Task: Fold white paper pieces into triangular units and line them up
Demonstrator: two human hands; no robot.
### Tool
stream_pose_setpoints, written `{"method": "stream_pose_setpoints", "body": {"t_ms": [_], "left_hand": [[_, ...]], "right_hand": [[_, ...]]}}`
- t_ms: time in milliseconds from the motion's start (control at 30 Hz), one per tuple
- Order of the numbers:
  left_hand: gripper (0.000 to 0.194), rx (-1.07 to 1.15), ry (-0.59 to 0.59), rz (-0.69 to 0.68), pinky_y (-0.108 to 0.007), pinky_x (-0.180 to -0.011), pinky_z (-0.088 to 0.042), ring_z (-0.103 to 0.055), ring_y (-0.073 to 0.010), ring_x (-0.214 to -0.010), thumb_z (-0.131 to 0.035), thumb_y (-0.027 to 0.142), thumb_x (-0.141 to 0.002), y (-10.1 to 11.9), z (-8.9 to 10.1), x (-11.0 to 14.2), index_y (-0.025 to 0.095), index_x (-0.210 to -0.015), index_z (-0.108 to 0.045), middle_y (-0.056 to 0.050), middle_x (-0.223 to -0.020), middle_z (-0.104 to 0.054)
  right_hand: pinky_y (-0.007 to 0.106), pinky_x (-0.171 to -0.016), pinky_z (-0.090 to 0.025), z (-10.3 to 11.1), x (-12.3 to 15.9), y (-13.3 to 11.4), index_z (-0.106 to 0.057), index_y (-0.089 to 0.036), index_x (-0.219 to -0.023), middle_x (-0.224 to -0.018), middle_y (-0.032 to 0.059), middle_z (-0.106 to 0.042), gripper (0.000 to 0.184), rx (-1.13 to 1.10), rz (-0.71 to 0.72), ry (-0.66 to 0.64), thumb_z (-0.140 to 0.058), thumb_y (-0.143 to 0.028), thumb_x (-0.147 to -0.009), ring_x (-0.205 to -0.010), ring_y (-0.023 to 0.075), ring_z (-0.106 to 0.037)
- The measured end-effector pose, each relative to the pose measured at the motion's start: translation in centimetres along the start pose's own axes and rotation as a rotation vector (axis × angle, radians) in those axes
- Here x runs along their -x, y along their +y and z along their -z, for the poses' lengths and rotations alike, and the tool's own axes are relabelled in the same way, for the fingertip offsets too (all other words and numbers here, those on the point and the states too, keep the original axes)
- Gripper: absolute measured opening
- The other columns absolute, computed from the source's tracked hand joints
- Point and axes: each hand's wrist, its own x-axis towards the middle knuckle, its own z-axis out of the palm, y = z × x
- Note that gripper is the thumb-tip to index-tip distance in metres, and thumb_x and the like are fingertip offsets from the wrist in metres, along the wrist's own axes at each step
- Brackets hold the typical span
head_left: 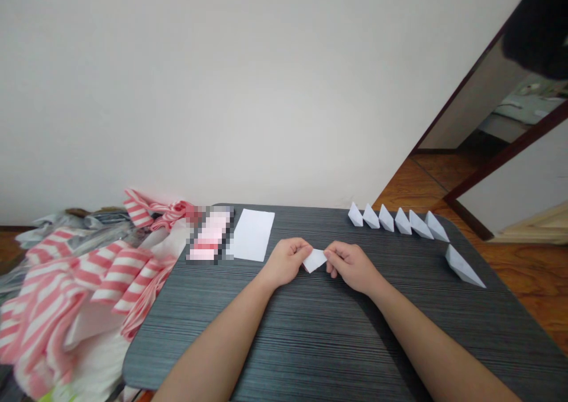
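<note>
Between my two hands is a small folded piece of white paper (315,260), its lower edge coming to a point. My left hand (287,260) pinches its left corner between thumb and fingers. At the right corner, my right hand (349,264) grips it in the same way, fingers curled under. Both hands are just above the dark wood-grain table (302,343). Left of my left hand lies a flat stack or sheet of white paper (252,234). Several folded white paper boats (386,218) stand in a row at the back right, and one more paper boat (464,267) sits nearer, by the right side.
A blurred-out phone-like object (210,233) lies at the table's back left. Red-and-white striped cloth (102,272) and other fabric are heaped beyond the left edge. A pale wall (266,94) rises behind the table. Wooden floor (408,183) and a doorway are at the right.
</note>
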Motion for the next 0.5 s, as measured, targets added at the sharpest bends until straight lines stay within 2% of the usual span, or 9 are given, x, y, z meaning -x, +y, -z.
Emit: {"method": "stream_pose_setpoints", "body": {"t_ms": [300,500], "left_hand": [[0.031,-0.001,0.03,-0.008,-0.021,-0.054,-0.036,-0.048,-0.0106,-0.059,-0.047,0.04,-0.082,-0.43,0.39,-0.03,0.013,-0.072,-0.06,-0.001,-0.064,-0.056],[0.031,0.041,0.04,-0.005,-0.021,-0.055,-0.036,-0.048,-0.0104,-0.058,-0.047,0.04,-0.083,-0.47,0.43,-0.02,0.013,-0.072,-0.059,-0.001,-0.064,-0.056]], "right_hand": [[0.022,-0.05,-0.042,0.17,0.06,0.28,-0.055,-0.018,-0.064,-0.051,-0.0016,-0.058,0.032,-0.053,-0.034,-0.03,-0.043,-0.032,-0.089,-0.044,0.0106,-0.055],[0.022,-0.047,-0.04,-0.05,0.02,0.86,-0.054,-0.018,-0.065,-0.053,-0.001,-0.058,0.032,-0.118,-0.05,0.026,-0.042,-0.036,-0.089,-0.044,0.0102,-0.053]]}}
